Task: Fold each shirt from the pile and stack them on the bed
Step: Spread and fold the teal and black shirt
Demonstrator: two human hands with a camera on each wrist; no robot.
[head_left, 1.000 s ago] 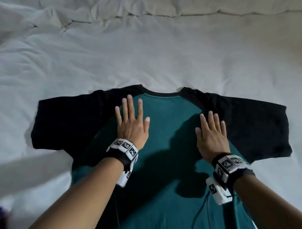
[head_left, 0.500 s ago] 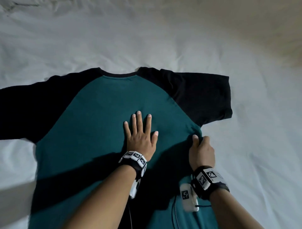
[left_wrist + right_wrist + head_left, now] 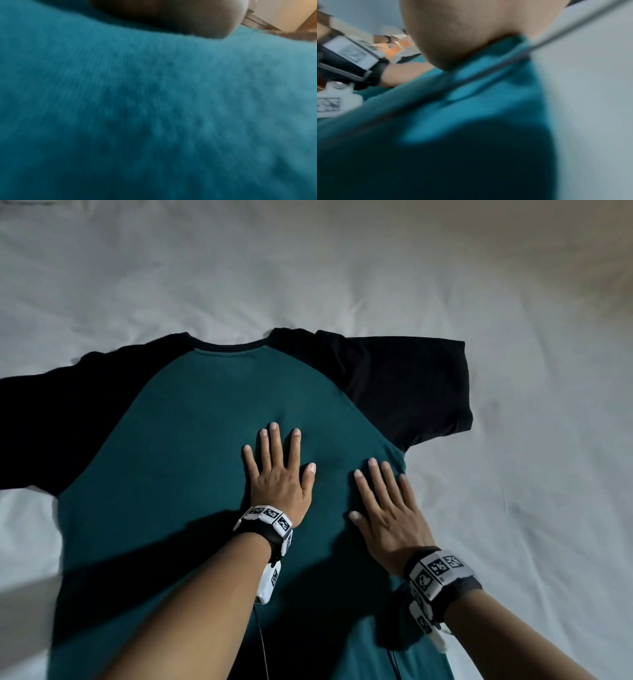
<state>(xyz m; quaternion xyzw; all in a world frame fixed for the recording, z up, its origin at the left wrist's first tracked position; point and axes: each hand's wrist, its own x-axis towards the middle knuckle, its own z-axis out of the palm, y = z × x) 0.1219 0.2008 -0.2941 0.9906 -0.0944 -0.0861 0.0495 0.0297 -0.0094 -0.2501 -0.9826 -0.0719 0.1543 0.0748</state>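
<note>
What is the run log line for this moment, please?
shirt: flat on bed | left hand: flat on it | right hand: same

Teal shirt (image 3: 191,474) with black raglan sleeves and black collar, spread flat on white bed (image 3: 513,320), collar toward 12 o'clock, sleeves out toward 9 and 3, hem running off toward 6.

A home bedroom: a bed (image 3: 513,302) under a rumpled white sheet fills the view.

matt knit shirt (image 3: 205,474), creased cotton bedsheet (image 3: 513,302)
</note>
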